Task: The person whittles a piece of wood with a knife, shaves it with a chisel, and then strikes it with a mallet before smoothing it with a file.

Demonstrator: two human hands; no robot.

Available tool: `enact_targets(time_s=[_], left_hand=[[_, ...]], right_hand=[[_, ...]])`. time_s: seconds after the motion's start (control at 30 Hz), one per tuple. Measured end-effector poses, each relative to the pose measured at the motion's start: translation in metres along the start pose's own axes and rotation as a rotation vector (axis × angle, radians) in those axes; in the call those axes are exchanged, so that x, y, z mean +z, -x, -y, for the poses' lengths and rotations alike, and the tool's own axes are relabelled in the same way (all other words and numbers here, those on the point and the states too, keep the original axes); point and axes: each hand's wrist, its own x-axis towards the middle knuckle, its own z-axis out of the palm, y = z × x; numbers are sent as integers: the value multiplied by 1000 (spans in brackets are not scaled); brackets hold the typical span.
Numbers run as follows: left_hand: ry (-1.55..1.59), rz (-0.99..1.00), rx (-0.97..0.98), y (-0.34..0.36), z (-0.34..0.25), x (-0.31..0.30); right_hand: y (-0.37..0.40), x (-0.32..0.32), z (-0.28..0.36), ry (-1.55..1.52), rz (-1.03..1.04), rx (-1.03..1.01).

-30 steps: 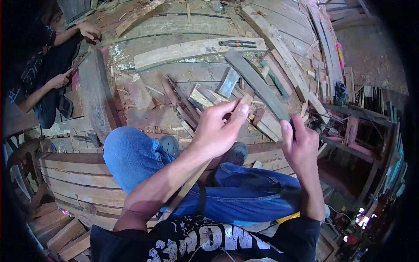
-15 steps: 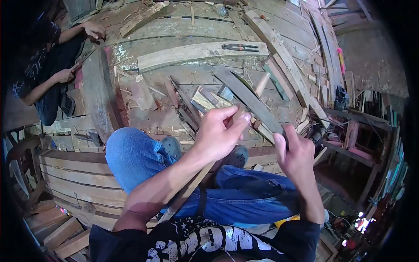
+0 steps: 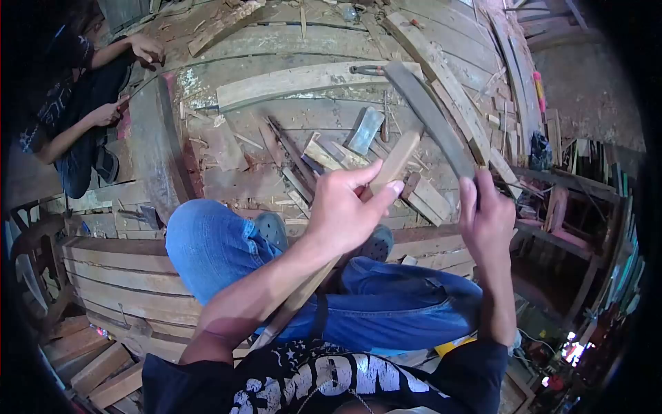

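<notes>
My left hand point(image 3: 352, 210) is closed on a long narrow wooden strip point(image 3: 398, 160), whose rounded end points up and away while its other part runs back under my forearm to my lap. My right hand point(image 3: 486, 210) pinches the near end of a long, flat grey bar point(image 3: 429, 114), slightly blurred, which slants up and left. Bar and strip are apart. Beyond my left hand a grey-blue block point(image 3: 366, 130) lies on the floor among offcuts. Pincers point(image 3: 367, 70) rest on a curved plank point(image 3: 276, 88), partly behind the bar's far end.
At the left a co-worker's hands point(image 3: 107, 114) are beside a thick beam point(image 3: 157, 138). Long planks point(image 3: 441, 79) lie at the back right. A wooden frame point(image 3: 565, 186) stands at the right. Slats point(image 3: 127, 279) lie at the lower left, near my knee point(image 3: 207, 241).
My right hand has moved right with the grey bar, which swung up and away from the strip. More of the strip and the grey-blue block now show. My left hand has barely moved.
</notes>
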Motion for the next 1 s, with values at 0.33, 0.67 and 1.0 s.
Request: enact_targets(time_s=[0.33,0.67,1.0], left_hand=[[-139,-13,7,-3,7,-2],[-121,-88,100,-12,13,-1],[82,-72,20,-7,-2,-1]], right_hand=[[-1,1,4,-63,17,-4],[4,1,4,0,26,-58],[-2,0,1,-68,7,48]])
